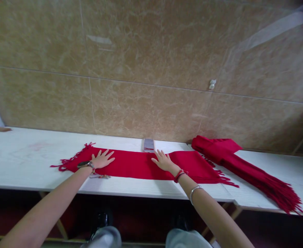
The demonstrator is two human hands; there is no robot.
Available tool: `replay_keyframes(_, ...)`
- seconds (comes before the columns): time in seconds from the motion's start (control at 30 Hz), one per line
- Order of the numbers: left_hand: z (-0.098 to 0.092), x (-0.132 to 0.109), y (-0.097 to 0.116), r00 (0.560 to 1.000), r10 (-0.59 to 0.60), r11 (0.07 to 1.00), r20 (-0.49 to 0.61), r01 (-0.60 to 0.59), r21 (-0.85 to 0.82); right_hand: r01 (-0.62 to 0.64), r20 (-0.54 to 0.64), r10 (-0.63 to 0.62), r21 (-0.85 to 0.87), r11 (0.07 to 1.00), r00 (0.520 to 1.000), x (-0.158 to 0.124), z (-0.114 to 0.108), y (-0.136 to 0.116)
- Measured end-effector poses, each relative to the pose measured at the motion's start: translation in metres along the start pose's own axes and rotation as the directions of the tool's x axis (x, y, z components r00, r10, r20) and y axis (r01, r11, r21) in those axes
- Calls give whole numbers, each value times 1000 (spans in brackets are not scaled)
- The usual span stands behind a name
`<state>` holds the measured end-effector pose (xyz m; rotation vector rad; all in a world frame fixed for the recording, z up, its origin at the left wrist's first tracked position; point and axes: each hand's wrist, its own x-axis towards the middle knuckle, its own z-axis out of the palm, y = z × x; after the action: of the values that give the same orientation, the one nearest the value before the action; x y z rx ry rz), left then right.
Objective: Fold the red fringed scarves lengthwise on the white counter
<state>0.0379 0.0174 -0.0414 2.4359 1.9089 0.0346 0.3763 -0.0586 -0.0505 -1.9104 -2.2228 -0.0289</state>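
Note:
A red fringed scarf lies stretched flat along the white table. My left hand rests palm down on its left part, fingers spread and open, a watch on the wrist. My right hand lies flat on the scarf's middle, fingers apart, with a red string and a silver bangle on that wrist. Neither hand grips anything.
A second red scarf lies bunched and trailing toward the table's right edge. A small phone-like object stands against the marble wall behind the flat scarf. A small item lies by my left wrist. My shoes and knees show below the table.

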Motion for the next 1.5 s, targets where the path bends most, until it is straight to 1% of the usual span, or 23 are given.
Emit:
replay_keyframes(0.07,-4,-1,16,998,31,1000,-48,-31,3,6,45,-8,31,1000,999,3,8,-7)
replay_keyframes(0.13,-4,-1,39,986,117,993,-116,-120,-18,19,79,-22,33,999,997,3,13,-11)
replay_keyframes(0.17,-2,-1,50,978,160,985,-130,-167,-40,27,90,-29,25,999,995,3,14,-11)
replay_keyframes(0.2,0,0,61,976,181,980,-121,-189,-58,34,100,-36,14,999,994,2,14,-10)
replay_keyframes(0.23,3,2,70,980,177,980,-92,-184,-72,40,106,-39,0,999,994,0,13,-7)
replay_keyframes(0.3,9,6,81,991,132,988,-37,-135,-74,28,90,-24,-48,998,996,-5,10,4)
replay_keyframes(0.37,15,10,84,995,90,994,-29,-92,-59,-17,51,23,-116,993,998,-12,4,21)
replay_keyframes(0.43,17,12,82,996,82,995,-43,-84,-47,-65,18,69,-186,980,997,-20,-3,42)
replay_keyframes(0.5,18,13,80,996,76,996,-42,-77,-39,-105,18,112,-224,969,994,-27,-11,65)
replay_keyframes(0.7,14,12,80,999,28,999,-28,-29,-23,-253,85,273,-192,948,958,-44,-27,133)
replay_keyframes(0.77,13,12,77,1000,-2,1000,-28,1,-25,-279,92,301,-199,939,949,-50,-29,149)
replay_keyframes(0.83,12,11,72,999,-42,998,-24,42,-39,-302,74,322,-204,931,944,-54,-31,158)
replay_keyframes(0.9,11,11,67,997,-76,996,-22,75,-58,-337,26,349,-202,920,937,-56,-34,158)
replay_keyframes(0.97,8,10,66,993,-114,991,-19,113,-66,-344,-53,340,-197,918,939,-54,-39,149)
replay_keyframes(1.0,6,9,69,990,-138,989,-17,137,-59,-323,-89,312,-191,927,946,-52,-41,141)
replay_keyframes(1.07,1,6,81,988,-151,988,-25,151,-32,-221,-120,203,-169,961,972,-49,-43,122)
replay_keyframes(1.1,-1,4,90,991,-127,992,-33,127,-20,-149,-113,132,-153,977,985,-48,-43,111)
replay_keyframes(1.17,-3,-2,112,999,-10,1000,-45,10,-12,-9,-69,0,-129,992,998,-49,-39,92)
replay_keyframes(1.23,-1,-9,133,992,122,992,-27,-123,-28,60,-4,-61,-133,989,998,-52,-32,79)
replay_keyframes(1.27,1,-12,141,988,156,987,4,-155,-35,66,29,-62,-144,987,998,-54,-28,76)
replay_keyframes(1.37,8,-18,154,982,162,986,97,-159,-44,59,94,-42,-185,981,995,-59,-20,78)
replay_keyframes(1.5,10,-19,152,979,153,987,134,-146,-60,70,122,-45,-213,975,992,-60,-19,88)
